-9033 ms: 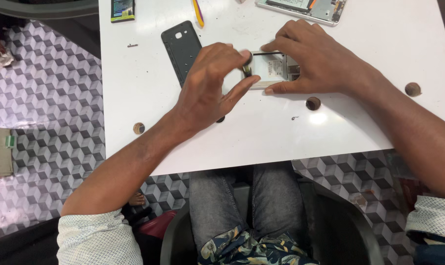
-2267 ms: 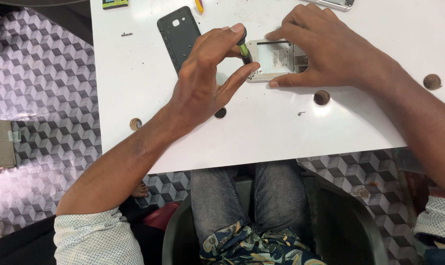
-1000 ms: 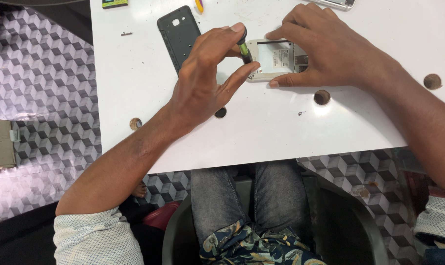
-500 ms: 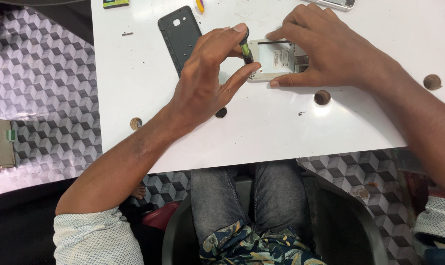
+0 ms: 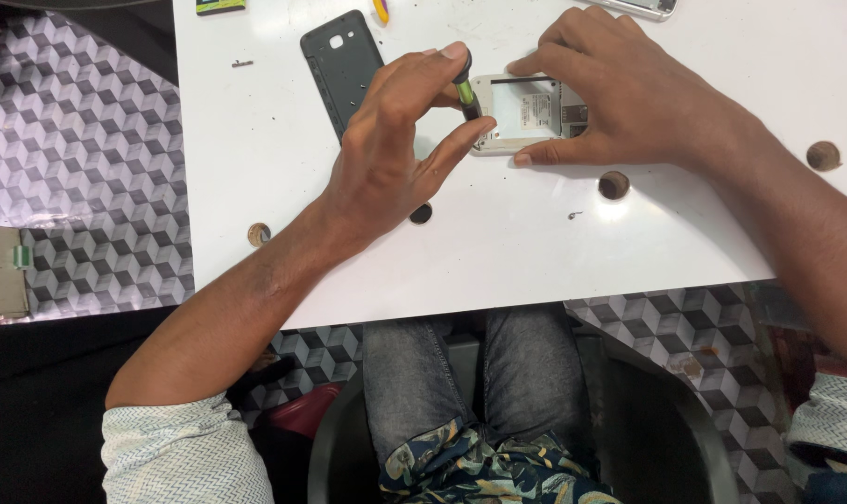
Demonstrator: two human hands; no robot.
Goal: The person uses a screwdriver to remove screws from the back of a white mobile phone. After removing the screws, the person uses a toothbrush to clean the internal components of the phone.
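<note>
Pinching a small green-handled screwdriver (image 5: 464, 86) upright between fingertip and thumb, the left hand (image 5: 395, 140) sets its tip at the left end of an opened phone (image 5: 526, 112), which lies back-up on the white table (image 5: 498, 233) at upper centre of the head view. The right hand (image 5: 629, 93) presses flat over the phone's right half, fingers spread, gripping nothing but pinning it down. Just left of the left hand lies the dark back cover (image 5: 339, 65), apart from the phone. To my eye the step goes best with the driver kept square to the screw, light downward pressure, and the right hand firm so the body cannot swivel. Against the frame half a second back, nothing much differs: same pinch, same brace, the driver perhaps turned a touch.
</note>
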